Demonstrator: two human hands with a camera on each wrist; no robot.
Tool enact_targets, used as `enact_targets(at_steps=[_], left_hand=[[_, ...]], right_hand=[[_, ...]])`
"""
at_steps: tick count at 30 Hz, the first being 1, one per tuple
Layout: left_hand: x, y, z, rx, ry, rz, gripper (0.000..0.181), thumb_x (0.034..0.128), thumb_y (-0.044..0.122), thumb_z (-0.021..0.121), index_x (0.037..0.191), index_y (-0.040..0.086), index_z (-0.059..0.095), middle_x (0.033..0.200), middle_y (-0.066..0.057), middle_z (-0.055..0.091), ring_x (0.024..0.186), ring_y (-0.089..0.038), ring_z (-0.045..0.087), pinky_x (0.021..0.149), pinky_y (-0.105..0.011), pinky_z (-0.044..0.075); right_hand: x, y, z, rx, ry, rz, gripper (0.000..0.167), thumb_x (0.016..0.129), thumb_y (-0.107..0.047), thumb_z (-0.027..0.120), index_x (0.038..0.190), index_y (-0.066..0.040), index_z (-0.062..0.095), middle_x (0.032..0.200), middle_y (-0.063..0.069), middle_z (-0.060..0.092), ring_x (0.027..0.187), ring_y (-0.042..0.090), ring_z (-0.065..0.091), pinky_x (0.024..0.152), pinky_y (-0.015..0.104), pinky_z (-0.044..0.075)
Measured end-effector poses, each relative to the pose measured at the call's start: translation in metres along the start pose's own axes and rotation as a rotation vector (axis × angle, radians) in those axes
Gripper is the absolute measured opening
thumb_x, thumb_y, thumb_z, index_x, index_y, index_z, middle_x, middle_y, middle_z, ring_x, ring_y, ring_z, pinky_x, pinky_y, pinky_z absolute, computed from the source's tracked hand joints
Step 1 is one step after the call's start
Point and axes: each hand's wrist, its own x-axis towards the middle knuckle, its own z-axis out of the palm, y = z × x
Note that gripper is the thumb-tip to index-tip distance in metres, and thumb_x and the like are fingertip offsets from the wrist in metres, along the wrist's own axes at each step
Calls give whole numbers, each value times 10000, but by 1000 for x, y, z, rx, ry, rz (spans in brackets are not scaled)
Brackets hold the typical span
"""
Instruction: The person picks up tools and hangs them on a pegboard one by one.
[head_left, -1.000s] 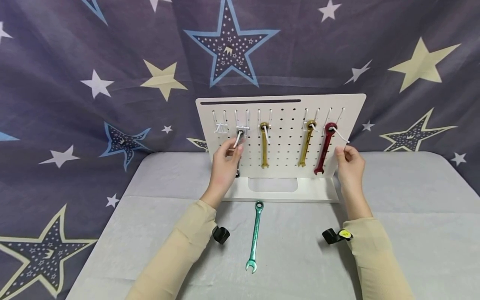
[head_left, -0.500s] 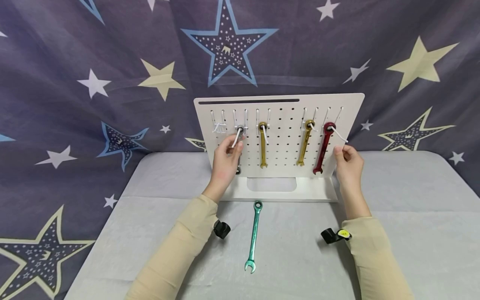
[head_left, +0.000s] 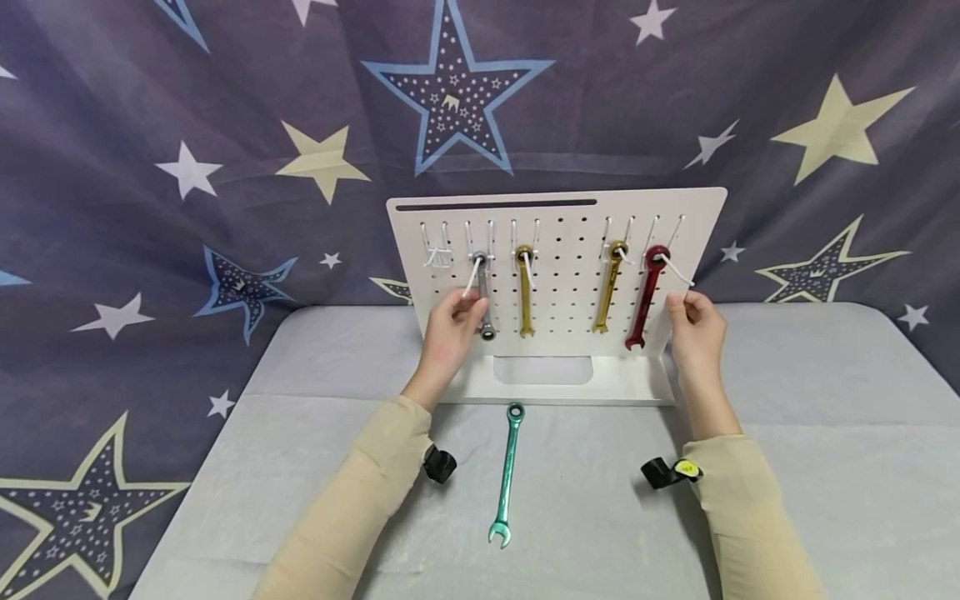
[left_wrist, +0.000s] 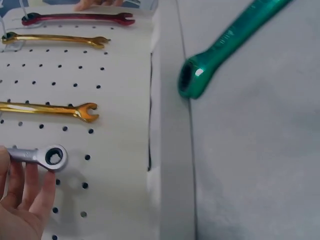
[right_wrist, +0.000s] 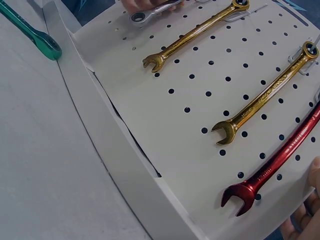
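A silver wrench (head_left: pixel 483 287) hangs at a white hook on the left part of the white pegboard (head_left: pixel 570 292), ring end down. My left hand (head_left: pixel 448 329) holds its shaft; in the left wrist view the fingers (left_wrist: pixel 31 187) lie along the lower side, just short of the ring. With thumb and curled fingers, my right hand (head_left: pixel 699 333) grips the pegboard's right edge, beside a hanging red wrench (head_left: pixel 645 300). Two gold wrenches, one left of centre (head_left: pixel 526 296) and one further right (head_left: pixel 610 292), hang between the hands.
A green wrench (head_left: pixel 507 475) lies on the grey-covered table (head_left: pixel 600 500), in front of the pegboard's base (head_left: pixel 630 383). An unused white hook (head_left: pixel 437 257) is at the board's far left. Behind stands a dark star-patterned cloth (head_left: pixel 585 108).
My left hand has slid slightly down the silver wrench, whose upper end now shows at the hook and whose lower ring has swung right into view. The right hand stays at the board's edge.
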Motion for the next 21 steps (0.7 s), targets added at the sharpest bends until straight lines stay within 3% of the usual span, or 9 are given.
enact_targets(at_steps=[5,13,21], left_hand=[[-3,-5,-2,-34,-23,-56,218,976,15,603,1157,-105,598,1084,-226,629,935,-241,631,828,-327,559],[-12,-6,-10,-17,-51,-40,254,974,17,602,1209,-75,576,1204,-212,607,1060,-322,609,837,-304,532],[-32,0,-16,58,-129,-23,252,976,40,611,1211,-48,588,1207,-187,609,1053,-319,612,841,-352,540]], right_hand=[[-1,-1,0,-4,-3,8,319,997,-310,576,1073,0,585,927,-57,566,898,38,517,817,195,435],[-1,0,0,-13,1,-4,337,993,-315,580,1076,12,587,931,-45,576,891,36,518,808,191,431],[-1,0,1,-7,-6,-6,371,991,-325,575,1098,30,581,946,-24,572,895,40,517,822,197,432]])
